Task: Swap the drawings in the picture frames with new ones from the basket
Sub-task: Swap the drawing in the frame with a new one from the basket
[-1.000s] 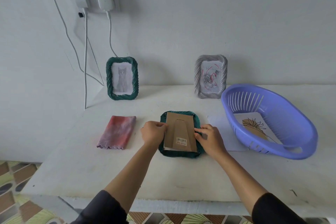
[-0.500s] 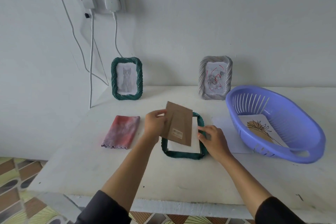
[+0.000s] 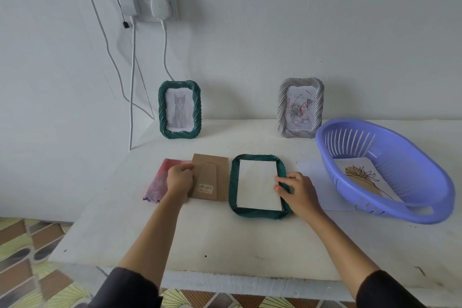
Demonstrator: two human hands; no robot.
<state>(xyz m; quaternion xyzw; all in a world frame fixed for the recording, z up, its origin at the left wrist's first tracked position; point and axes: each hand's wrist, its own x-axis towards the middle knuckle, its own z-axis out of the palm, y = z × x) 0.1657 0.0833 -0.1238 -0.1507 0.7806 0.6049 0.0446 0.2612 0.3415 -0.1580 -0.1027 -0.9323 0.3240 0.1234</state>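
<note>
Now the brown back board point(image 3: 210, 177) is off the green frame point(image 3: 233, 182) and sits just left of it, held by my left hand point(image 3: 178, 179), so the drawing point(image 3: 257, 185) lies bare inside, long way pointing away, right by the loose fingertips of my nearer right hand point(image 3: 298, 191).

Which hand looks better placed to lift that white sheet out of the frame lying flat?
Probably the right hand: its fingertips touch the white sheet at the right edge of the flat green frame. The left hand holds the cardboard backing, off to the frame's left.
</note>
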